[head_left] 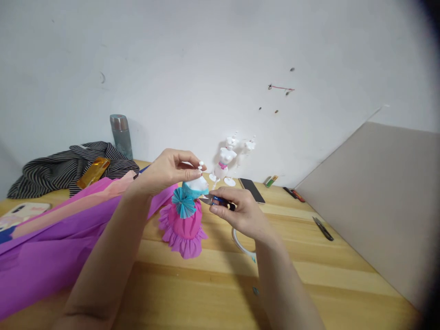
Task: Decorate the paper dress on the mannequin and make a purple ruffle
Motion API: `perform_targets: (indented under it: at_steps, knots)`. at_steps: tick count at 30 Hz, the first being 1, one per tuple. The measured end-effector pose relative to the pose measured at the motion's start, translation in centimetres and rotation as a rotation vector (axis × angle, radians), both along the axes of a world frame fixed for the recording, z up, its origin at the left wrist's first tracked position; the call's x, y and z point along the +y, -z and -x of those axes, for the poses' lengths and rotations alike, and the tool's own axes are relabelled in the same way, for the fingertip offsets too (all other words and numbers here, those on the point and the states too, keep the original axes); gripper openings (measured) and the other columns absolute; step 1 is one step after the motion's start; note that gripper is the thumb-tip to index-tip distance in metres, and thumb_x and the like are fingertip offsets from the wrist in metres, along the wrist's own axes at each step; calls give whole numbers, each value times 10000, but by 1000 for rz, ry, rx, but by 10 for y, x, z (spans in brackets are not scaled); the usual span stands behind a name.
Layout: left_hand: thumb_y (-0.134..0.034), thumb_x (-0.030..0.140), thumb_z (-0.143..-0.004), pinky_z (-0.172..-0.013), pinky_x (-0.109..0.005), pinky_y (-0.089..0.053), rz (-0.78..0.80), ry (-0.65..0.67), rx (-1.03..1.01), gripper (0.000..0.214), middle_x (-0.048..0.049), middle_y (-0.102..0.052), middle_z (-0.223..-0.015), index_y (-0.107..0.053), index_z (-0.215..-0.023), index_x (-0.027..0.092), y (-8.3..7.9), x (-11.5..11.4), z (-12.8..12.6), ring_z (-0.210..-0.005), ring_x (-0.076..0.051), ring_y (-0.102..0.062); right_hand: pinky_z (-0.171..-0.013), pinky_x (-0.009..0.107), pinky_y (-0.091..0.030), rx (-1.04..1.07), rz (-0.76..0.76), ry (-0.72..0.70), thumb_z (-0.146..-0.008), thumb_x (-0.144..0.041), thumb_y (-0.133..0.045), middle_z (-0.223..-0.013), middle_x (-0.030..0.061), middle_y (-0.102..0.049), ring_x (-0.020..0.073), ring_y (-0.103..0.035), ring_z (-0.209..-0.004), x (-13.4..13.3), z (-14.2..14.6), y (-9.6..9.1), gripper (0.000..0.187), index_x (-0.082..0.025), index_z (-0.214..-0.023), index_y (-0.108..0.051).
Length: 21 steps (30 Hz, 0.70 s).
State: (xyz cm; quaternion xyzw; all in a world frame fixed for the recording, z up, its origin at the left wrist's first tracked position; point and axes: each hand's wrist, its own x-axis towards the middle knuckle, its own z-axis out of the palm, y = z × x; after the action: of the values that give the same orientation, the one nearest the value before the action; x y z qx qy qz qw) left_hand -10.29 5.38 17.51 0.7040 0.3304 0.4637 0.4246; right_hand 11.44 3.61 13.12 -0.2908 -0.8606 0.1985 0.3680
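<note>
Pinching the mannequin point(188, 223), left grip point(171, 168); right grip point(243, 210) closed round half-hidden scissors point(217, 200).

On the table point(192, 293), the mannequin point(187, 225) stands below the left grip point(172, 167), left of the right grip point(242, 208) — paper sheets point(55, 261) farther left, a ring point(239, 245) before the right grip, a phone point(252, 190) behind it, a cutter point(323, 228) well right; other mannequins point(226, 157) behind.

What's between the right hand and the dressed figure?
In the head view, the metal tip of the blue tool held in the right hand points at the dressed figure; whether they touch is unclear.
</note>
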Motion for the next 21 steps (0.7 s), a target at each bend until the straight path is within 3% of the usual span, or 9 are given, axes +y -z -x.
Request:
perform_targets:
  at_steps: [6,14,21]
  knots:
    - [-722,214,-666,-695,-230,-490,4,30,-27,117,-16,-673,-770,-684,-749,141,3,2,0,-715,-112,-615,-596,240,-420,-42,-4,-48,-862,-272,-625,-734,20,-644,118,-548,-657,-2,-3,-2,189,-170,-996,-711]
    - [-725,232,-635,-687,-266,-502,6,-33,-22,132,-30,-673,-745,-670,-711,140,0,-1,-3,-696,-135,-620,-546,233,-378,-22,0,-5,-857,-280,-624,-680,4,-600,105,-501,-604,-2,1,-2,169,-144,-914,-706]
    - [-733,228,-637,-654,-236,-482,-24,-10,-17,144,-12,-646,-723,-663,-719,134,1,-1,-3,-668,-111,-590,-567,238,-400,18,-4,-9,-855,-293,-637,-710,11,-623,110,-524,-626,-4,-3,-4,187,-154,-958,-709]
